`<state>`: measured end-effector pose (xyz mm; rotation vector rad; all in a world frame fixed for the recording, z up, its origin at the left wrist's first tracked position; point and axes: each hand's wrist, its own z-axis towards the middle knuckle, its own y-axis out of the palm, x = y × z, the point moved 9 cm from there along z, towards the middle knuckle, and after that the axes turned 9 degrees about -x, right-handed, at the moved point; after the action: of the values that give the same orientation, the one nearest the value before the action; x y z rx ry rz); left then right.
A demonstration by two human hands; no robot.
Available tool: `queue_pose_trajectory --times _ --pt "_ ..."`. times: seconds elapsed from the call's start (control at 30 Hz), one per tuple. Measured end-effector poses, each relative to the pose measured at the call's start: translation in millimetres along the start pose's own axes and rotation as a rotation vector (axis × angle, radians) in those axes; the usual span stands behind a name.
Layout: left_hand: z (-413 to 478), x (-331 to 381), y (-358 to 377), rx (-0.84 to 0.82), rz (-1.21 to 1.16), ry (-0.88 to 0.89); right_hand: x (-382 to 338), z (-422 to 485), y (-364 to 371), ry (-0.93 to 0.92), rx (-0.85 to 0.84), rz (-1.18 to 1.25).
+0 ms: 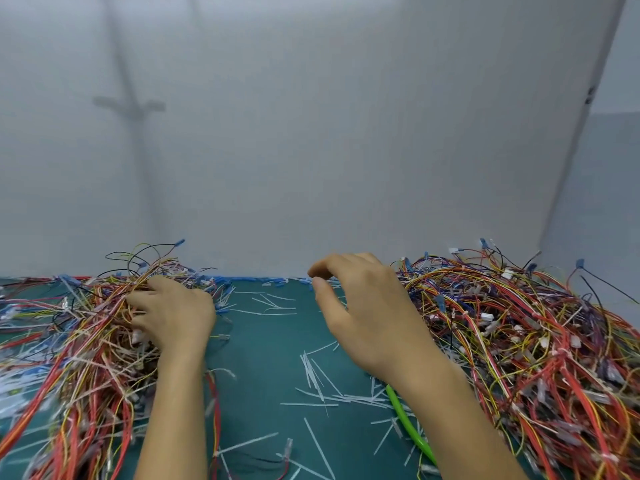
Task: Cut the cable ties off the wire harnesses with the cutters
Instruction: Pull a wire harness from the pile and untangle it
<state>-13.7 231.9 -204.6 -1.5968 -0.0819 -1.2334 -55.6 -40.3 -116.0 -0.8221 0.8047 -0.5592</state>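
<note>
While the left hand sinks its fingers into the tangled left heap of red, yellow and white wire harnesses, I cannot tell if it grips a bundle. Between the heaps, the dark green worktop is littered with thin white clipped cable-tie strips, so plenty of cutting looks done. Right of them, the right hand hovers with loosely curled fingers, holding nothing. Under its forearm lies a bright green rod-shaped handle, possibly the cutters, untouched. Farthest right, a bigger multicoloured heap of wire harnesses shows what look like white ties, so much probably remains.
</note>
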Motion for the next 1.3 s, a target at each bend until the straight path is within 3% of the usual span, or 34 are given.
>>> queue_pose_trajectory --times 0.13,0.23,0.37,0.47,0.57,0.73,0.93,1.13,1.3 --pt "1 -6 2 0.016 -0.339 0.005 0 0 0 -0.001 0.003 -0.005" --pt "8 -15 4 0.022 -0.803 -0.025 1 -1 -1 0.001 0.009 -0.004" --pt "13 -12 22 -0.273 -1.482 -0.19 1 -1 -2 0.002 0.007 -0.003" --pt "6 -6 28 -0.386 -1.664 -0.274 0 -1 -2 0.003 0.007 -0.004" --pt "3 2 25 -0.348 -1.612 -0.217 -1 -1 -1 0.001 0.001 -0.017" --pt "-6 27 12 -0.293 -1.313 0.015 -1 0 -1 0.012 0.017 -0.035" --pt "-31 65 12 -0.366 -1.144 0.15 7 0 -2 0.064 0.093 -0.02" --pt "-52 93 8 -0.503 -0.966 0.311 25 3 1 0.124 0.169 0.227" --pt "-82 121 13 -0.611 -0.653 0.542 34 9 28 0.196 0.048 0.454"
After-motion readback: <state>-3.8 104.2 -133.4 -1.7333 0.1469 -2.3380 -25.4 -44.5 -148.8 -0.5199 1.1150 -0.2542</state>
